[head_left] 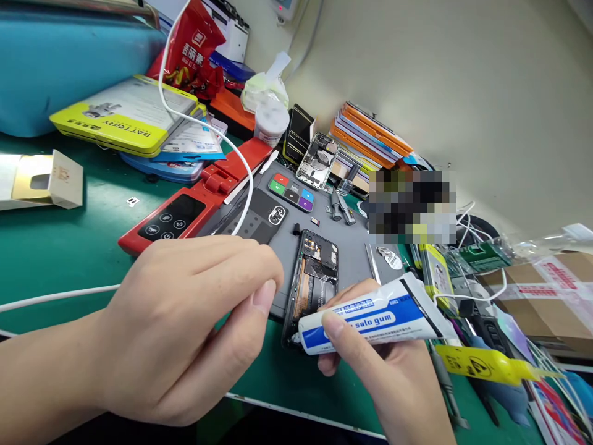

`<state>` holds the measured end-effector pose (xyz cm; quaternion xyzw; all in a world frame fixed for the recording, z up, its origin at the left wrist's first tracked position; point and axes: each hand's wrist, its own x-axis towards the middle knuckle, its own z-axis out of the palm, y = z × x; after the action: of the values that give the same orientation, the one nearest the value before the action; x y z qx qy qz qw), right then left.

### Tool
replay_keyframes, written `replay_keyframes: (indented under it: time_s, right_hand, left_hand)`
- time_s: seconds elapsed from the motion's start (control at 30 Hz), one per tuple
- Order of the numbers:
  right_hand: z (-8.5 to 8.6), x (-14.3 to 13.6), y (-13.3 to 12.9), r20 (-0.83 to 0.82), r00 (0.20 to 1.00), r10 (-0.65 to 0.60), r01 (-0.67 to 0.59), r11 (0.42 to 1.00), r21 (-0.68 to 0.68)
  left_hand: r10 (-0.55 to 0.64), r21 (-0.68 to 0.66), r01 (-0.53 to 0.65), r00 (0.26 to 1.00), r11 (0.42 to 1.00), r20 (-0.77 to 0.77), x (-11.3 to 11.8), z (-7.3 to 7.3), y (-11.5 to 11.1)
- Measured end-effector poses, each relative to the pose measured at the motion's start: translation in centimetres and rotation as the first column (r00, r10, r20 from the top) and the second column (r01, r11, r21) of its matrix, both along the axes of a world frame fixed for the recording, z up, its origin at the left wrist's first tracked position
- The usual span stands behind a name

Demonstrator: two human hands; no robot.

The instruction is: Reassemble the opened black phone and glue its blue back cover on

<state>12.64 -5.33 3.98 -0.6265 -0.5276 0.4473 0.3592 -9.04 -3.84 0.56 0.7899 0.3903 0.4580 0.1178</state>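
My right hand grips a blue and white glue tube, thumb on top, its nozzle pointing left at the lower end of an opened phone. The phone's inner parts show, and its lower part is partly behind the tube. To the left, my left hand is closed, thumb against the curled index finger; what it holds, if anything, is hidden. A grey mat lies under the phone. On it rests a dark phone back cover with a camera cutout.
A red folding device lies left, with a white cable crossing over it. Battery packs and an opened phone frame are further back. Tweezers, a yellow bottle and a cardboard box are at right.
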Motion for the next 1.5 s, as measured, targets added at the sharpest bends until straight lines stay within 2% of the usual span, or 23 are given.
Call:
replay_keyframes:
  time_s: [0.13,0.37,0.53,0.77,0.97,1.5]
  right_hand:
    - [-0.1,0.1,0.2,0.002,1.000,0.011,-0.011,1.000,0.002]
    - [-0.5,0.9,1.0,0.019,0.993,0.115,-0.116,0.993,0.027]
    - [-0.1,0.2,0.5,-0.008,1.000,0.029,-0.029,1.000,-0.008]
    - [-0.2,0.3,0.7,0.017,0.999,0.042,-0.042,0.999,0.017]
    - [-0.5,1.1,1.3,0.031,0.991,0.133,-0.134,0.990,0.033]
    - [-0.6,0.9,2.3,-0.013,0.996,0.087,-0.086,0.995,0.054]
  left_hand:
    - [0.002,0.001,-0.002,1.000,1.000,-0.006,0.0,-0.1,0.0]
    - [0.008,0.003,-0.008,1.000,1.000,-0.007,0.0,-0.1,0.0]
    - [-0.001,-0.010,0.001,1.000,1.000,-0.002,-0.1,-0.1,0.0]
    - [0.008,-0.007,-0.008,1.000,1.000,0.005,0.0,-0.1,-0.1]
    - [0.002,-0.022,-0.002,1.000,1.000,0.004,0.0,-0.1,0.0]
    - [0.020,0.001,-0.020,1.000,1.000,0.000,0.0,-0.2,0.1]
